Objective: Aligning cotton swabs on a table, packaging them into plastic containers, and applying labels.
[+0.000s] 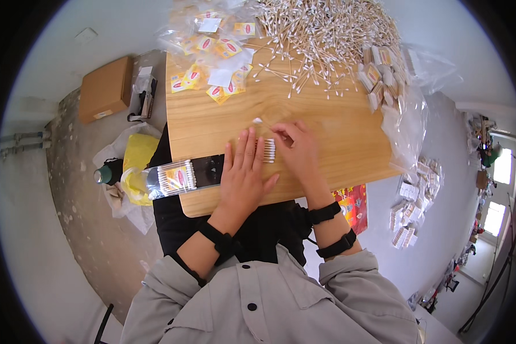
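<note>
My left hand (243, 169) lies flat with its fingers stretched out over a dark strip (213, 167) near the table's front edge. Just past its fingertips, a row of cotton swabs (270, 150) shows, side by side; the rest is hidden under the hand. My right hand (297, 148) is closed in a pinch on a single cotton swab (258, 120), whose white tip points left, beyond the row. At the strip's left end sits a clear pack of cotton swabs (176, 177) with a yellow and white label.
A large heap of loose cotton swabs (327, 34) covers the far right of the wooden table (212, 126). Yellow label cards (229, 89) lie far left. Bundled swabs (384, 80) and clear plastic (407, 126) line the right edge. A cardboard box (106, 89) and yellow bag (139, 157) stand left.
</note>
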A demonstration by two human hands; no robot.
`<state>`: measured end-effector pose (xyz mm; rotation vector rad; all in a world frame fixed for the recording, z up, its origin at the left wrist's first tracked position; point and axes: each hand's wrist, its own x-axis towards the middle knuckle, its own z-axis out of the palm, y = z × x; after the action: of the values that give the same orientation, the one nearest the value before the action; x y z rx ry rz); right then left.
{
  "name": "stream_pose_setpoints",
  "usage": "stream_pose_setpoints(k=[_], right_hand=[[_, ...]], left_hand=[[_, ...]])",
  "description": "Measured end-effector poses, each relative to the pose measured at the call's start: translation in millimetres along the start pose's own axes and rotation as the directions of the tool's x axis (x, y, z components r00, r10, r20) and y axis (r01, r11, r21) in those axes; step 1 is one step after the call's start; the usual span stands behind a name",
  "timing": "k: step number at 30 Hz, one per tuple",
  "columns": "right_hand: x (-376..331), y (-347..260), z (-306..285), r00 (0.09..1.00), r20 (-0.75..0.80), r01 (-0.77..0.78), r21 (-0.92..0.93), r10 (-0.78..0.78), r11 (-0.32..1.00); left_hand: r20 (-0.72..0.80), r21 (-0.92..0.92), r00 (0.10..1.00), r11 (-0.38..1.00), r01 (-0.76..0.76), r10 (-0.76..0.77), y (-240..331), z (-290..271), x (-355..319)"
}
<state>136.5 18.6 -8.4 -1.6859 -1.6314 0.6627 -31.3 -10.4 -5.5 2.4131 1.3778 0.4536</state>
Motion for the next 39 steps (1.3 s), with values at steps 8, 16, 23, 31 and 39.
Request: stream_pose_setpoints(k=[8, 16, 23, 31, 39], right_hand=[[80.5, -6.1, 2.4, 0.958, -0.285, -0.082, -0.15, 0.036, 0.985], [76.7, 0.1, 8.8, 0.963, -0.254, 0.027, -0.248, -0.092, 0.968], [48.2, -14.0, 3.3, 0.989, -0.122, 0.086, 0.006, -0.085, 0.996], [91.9, 3.0, 4.1, 0.976, -0.217, -0.028, -0.157, -0.007, 0.987], [53.3, -11.5, -4.9, 0.975, 0.219, 0.049, -0.077, -0.031, 0.996]], left_hand=[[0.004, -0.029, 1.0, 1.0, 0.003, -0.002, 2.6, -5.7, 0.1], [0.047, 0.01, 0.999, 1.0, 0.004, -0.004, 3.7, -10.1, -1.0], [-0.014, -0.02, 1.0, 1.0, -0.012, 0.011, 0.4, -4.0, -1.7], [-0.036, -0.034, 0.999, 0.999, -0.008, 0.007, 2.6, -3.7, -0.2], [-0.02, -0.02, 1.0, 1.0, 0.0, 0.0, 1.3, -2.7, -0.7]])
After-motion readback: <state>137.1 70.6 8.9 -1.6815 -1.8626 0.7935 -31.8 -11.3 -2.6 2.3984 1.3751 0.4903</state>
